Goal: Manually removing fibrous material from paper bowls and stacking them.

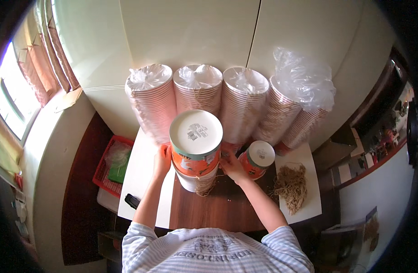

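Flanking the big orange tub (195,148), one hand per side: left hand (162,160) at its left wall, right hand (233,168) at its right, low down near the green rim and orange band. Tub is base-up, white bottom facing the camera, sitting on a white tub-like piece (185,182) below it, roughly centred between the hands. Left fingers are mostly turned away behind the tub's edge; can't tell if they press or pinch. Right fingers are bent in toward the tub, next to some loose twine (205,185) on the front right of the lower piece; can't tell if they grip the twine or just touch the side. Small orange tub (258,159), also base-up, is just beside the right hand, on its right. Further right, a tangled twine bundle (291,186) lies on the white right panel of the table (227,214), which is brown wood in the middle. Five tall stacks of nested tubs (245,109) stand behind, in clear plastic. Small black object (132,200) at the table's left edge, red basket (101,170) beyond it.
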Demonstrator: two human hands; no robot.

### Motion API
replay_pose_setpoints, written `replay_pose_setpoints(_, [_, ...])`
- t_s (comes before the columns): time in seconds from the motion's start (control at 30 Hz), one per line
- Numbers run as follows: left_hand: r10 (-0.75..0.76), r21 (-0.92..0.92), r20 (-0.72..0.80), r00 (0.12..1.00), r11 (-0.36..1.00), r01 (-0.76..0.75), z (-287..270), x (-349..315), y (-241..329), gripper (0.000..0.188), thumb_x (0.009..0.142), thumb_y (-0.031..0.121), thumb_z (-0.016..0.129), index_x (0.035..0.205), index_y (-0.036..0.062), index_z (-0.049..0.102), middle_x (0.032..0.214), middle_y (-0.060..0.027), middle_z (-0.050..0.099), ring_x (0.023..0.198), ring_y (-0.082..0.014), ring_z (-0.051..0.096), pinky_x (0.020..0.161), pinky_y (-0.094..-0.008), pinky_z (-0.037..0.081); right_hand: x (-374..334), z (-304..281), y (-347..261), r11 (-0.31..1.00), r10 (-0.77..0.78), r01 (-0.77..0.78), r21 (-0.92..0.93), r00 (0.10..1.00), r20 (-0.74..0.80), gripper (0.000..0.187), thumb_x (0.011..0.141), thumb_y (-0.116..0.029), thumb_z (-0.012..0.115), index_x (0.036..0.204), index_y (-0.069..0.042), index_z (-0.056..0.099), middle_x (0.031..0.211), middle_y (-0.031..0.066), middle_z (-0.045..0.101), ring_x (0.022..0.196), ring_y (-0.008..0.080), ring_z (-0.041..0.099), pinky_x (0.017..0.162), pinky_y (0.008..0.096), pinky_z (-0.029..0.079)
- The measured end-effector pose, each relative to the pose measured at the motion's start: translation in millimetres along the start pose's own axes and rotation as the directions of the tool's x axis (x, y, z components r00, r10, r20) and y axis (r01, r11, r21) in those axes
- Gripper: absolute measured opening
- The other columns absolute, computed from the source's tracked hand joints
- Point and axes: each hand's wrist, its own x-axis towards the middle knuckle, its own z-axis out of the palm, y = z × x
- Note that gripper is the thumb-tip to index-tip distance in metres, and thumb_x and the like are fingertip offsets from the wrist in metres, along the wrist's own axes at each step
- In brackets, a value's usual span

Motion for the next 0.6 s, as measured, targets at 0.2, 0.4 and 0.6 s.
replay_pose_setpoints(0.2, [0.039,-0.208,-0.11,0.993,0.976,-0.062,4.3,-21.0,-49.0,0.018,0.089,0.018,0.042,0.084,0.0015,0.048,0.07,-0.0035,0.048,0.062,-0.0104,0.043,0.057,-0.0243,0.039,-12.0,-30.7,25.9,0.944,-0.134,0.093,-0.316,0.985,-0.11,0.036,0.082,-0.016,0.053,0.113,-0.001,0.041,0.104,0.0124,0.051,0.095,0.0213,0.049,0.08,0.0323,0.039])
replay_pose_setpoints(0.4, [-0.236,-0.223,0.043,0.971,0.945,0.239,18.0,-86.6,-75.4,0.019,0.086,0.016,0.047,0.079,-0.0019,0.05,0.064,-0.0052,0.051,0.062,-0.0108,0.046,0.056,-0.026,0.04,-30.5,-110.7,86.2,0.062,-0.404,-0.08,-0.995,0.909,-0.098,0.025,0.071,-0.018,0.058,0.094,-0.01,0.053,0.094,0.0084,0.052,0.09,0.0243,0.049,0.077,0.0386,0.036])
replay_pose_setpoints(0.6, [-0.089,-0.086,0.349,0.933,0.988,0.127,49.2,-149.0,-81.5,0.018,0.08,0.015,0.056,0.079,-0.0023,0.054,0.066,-0.013,0.057,0.059,-0.0155,0.051,0.057,-0.0291,0.043,-30.4,-118.8,82.0,0.112,-0.196,-0.103,-0.988,0.973,-0.124,0.015,0.072,-0.009,0.056,0.087,-0.008,0.057,0.088,0.0077,0.057,0.09,0.0236,0.054,0.077,0.0397,0.039])
